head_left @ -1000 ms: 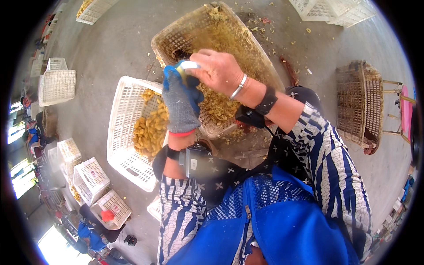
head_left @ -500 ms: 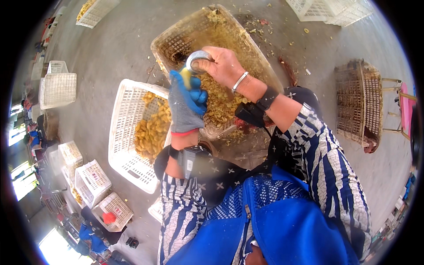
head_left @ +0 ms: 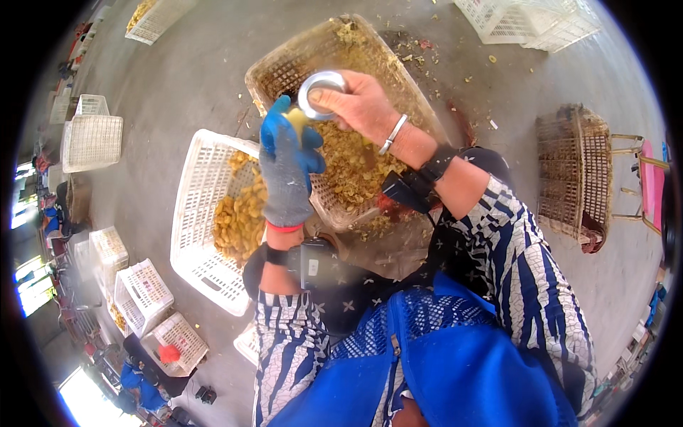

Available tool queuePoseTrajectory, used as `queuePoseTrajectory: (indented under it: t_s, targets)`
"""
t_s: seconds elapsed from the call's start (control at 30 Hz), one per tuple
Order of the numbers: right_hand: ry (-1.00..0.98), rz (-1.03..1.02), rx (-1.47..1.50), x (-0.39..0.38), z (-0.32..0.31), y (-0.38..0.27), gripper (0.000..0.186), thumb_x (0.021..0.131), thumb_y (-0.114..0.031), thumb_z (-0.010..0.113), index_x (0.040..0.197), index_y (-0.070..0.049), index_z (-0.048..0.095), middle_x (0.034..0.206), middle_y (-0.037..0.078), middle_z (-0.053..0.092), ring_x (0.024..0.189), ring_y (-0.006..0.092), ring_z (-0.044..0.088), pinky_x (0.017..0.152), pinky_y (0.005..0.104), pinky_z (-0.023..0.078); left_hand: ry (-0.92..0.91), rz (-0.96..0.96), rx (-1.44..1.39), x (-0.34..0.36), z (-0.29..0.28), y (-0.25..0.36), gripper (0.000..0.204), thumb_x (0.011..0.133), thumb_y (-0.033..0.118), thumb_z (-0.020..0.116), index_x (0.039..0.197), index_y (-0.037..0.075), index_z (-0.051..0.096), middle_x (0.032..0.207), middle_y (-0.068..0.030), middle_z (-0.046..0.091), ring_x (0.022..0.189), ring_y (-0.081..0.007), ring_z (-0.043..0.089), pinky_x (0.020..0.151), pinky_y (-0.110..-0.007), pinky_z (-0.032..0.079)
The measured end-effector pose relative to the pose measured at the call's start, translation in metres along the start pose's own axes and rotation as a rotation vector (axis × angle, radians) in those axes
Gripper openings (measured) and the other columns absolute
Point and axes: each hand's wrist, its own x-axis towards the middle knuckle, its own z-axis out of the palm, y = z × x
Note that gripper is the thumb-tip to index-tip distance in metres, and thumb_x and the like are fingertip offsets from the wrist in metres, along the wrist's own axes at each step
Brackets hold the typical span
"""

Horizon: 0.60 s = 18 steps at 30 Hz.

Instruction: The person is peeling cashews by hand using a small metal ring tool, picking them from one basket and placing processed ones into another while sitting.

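My left hand [head_left: 286, 167], in a grey glove with blue-coated fingers, grips a pale yellow peeled piece of produce [head_left: 296, 122]; its exact kind is unclear. My bare right hand [head_left: 366, 107] is closed around a shiny metal ring-shaped tool [head_left: 305, 97], right beside the piece. Both hands are over a stained basket [head_left: 414, 80] holding yellow peelings [head_left: 356, 171]. Left of it, a white plastic crate [head_left: 186, 213] contains many yellow-orange pieces [head_left: 238, 224].
A brown-stained basket [head_left: 558, 171] stands at right beside a pink-topped metal-framed seat [head_left: 650, 185]. White crates [head_left: 92, 142] are at far left, others [head_left: 144, 293] lower left, near a person in blue [head_left: 142, 384]. Scraps and a dark red strip [head_left: 462, 124] lie on the floor.
My left hand has shifted slightly left and its fingers have spread more around the piece. The ring tool has turned, showing its round opening more fully, and has lifted off the piece a little.
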Motion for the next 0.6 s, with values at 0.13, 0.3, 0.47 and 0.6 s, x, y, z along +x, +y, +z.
queuePoseTrajectory:
  t_s: [0.13,0.3,0.47,0.6]
  targets:
    - [0.144,-0.064,-0.198,0.026,-0.032,0.035,0.018,0.088,-0.023,0.07,0.098,-0.008,0.074,0.08,0.004,0.071,0.065,0.0097,0.064,0.057,0.0262,0.052,-0.018,0.076,-0.051,-0.003,0.01,0.003,0.051,0.102,0.041,0.054,0.139,0.006,0.05,0.089,-0.0007,0.062,0.062,-0.0062,0.053,0.052,-0.021,0.044]
    - [-0.027,0.148,0.287,0.013,-0.039,0.009,0.025,0.093,-0.028,0.066,0.108,-0.008,0.071,0.087,0.004,0.073,0.067,0.0116,0.066,0.056,0.0241,0.052,-0.133,0.096,0.192,0.002,-0.01,0.009,0.045,0.096,0.026,0.066,0.136,0.008,0.054,0.099,-0.0027,0.064,0.079,-0.0069,0.06,0.064,-0.019,0.05]
    - [-0.107,0.101,0.351,0.005,-0.029,0.01,0.027,0.093,-0.025,0.067,0.113,-0.007,0.069,0.095,0.004,0.072,0.077,0.0116,0.068,0.062,0.0251,0.055,-0.173,0.269,0.607,0.014,-0.009,-0.008,0.059,0.087,0.017,0.076,0.139,0.007,0.052,0.117,-0.0105,0.063,0.096,-0.0151,0.063,0.077,-0.027,0.053]
    - [-0.17,0.09,0.125,0.004,-0.036,0.019,0.024,0.091,-0.02,0.07,0.108,-0.004,0.07,0.097,0.004,0.072,0.079,0.0121,0.068,0.066,0.0269,0.057,-0.105,0.429,0.968,0.015,-0.005,-0.012,0.066,0.081,0.011,0.079,0.14,0.005,0.049,0.117,-0.0147,0.063,0.099,-0.0191,0.063,0.082,-0.032,0.053]
